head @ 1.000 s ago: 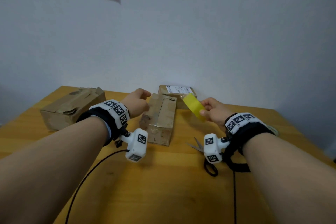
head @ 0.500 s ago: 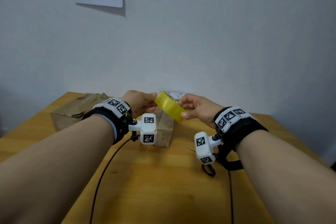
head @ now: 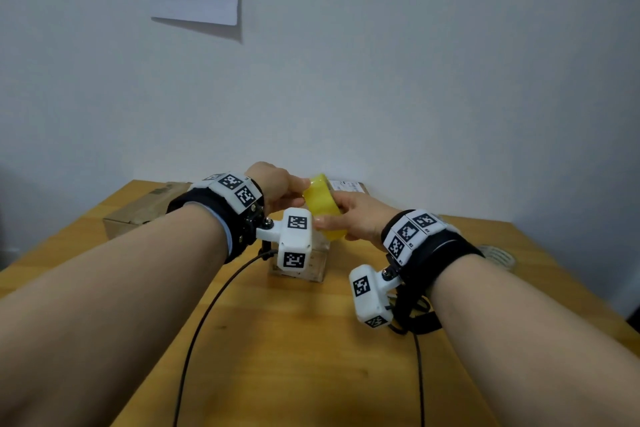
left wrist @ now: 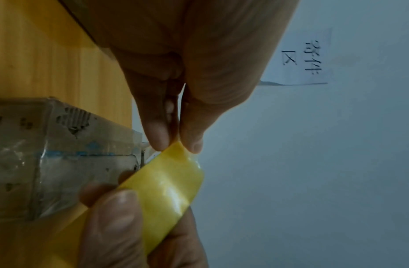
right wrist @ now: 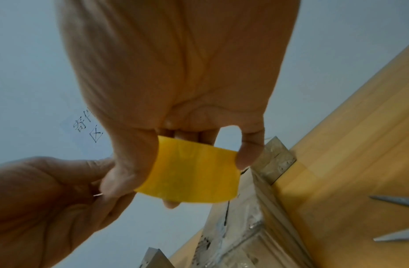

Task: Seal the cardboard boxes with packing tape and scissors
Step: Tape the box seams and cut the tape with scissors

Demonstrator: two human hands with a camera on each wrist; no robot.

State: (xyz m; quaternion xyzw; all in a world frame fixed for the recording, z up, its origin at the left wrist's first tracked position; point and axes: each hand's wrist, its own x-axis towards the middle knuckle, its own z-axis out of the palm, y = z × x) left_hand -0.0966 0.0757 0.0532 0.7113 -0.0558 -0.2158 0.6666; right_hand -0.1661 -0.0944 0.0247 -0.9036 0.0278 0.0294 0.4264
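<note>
Right hand [head: 360, 215] grip clamped across yellow tape roll [head: 323, 206]; left hand [head: 277, 185] grip pinches its free end on the roll's left, so pull runs leftward over the box [head: 311, 262].

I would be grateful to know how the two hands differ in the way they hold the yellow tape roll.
The right hand grips the tape roll across its width, thumb on one edge; the left hand only pinches the tape's free end at the roll's top between two fingertips. Both are raised above the box.
</note>
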